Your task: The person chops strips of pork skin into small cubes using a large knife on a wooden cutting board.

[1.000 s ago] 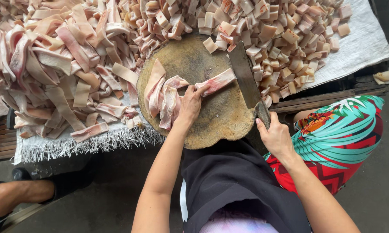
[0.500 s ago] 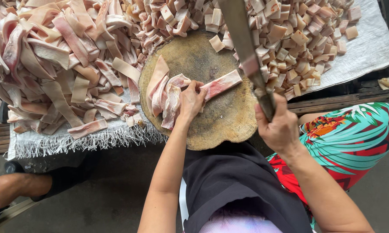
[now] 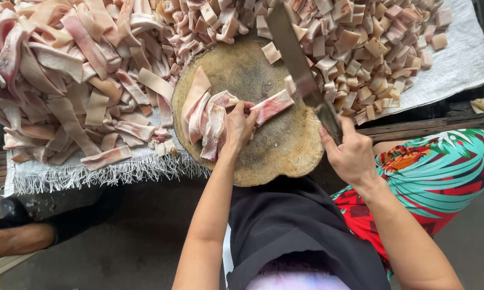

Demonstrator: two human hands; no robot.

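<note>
A round wooden chopping block (image 3: 277, 147) sits in the middle. My left hand (image 3: 238, 126) presses a pink-and-white strip of fatty meat (image 3: 273, 106) flat on it, beside a small bundle of more strips (image 3: 204, 115). My right hand (image 3: 352, 156) grips the handle of a long cleaver (image 3: 295, 59), whose blade is raised over the block's right side, its lower part near the strip's end. One cut cube (image 3: 270, 52) lies on the block.
A heap of long meat strips (image 3: 65, 80) covers the white fringed cloth (image 3: 118, 172) at left. Cut cubes (image 3: 354, 43) pile up at the top right on a white sack (image 3: 456, 64). A colourful patterned garment (image 3: 435, 172) is at the right; a person's leg (image 3: 16, 241) at lower left.
The cleaver rose from lying flat on the block's right edge to a lifted position over the strip. My left hand stayed on the strip.
</note>
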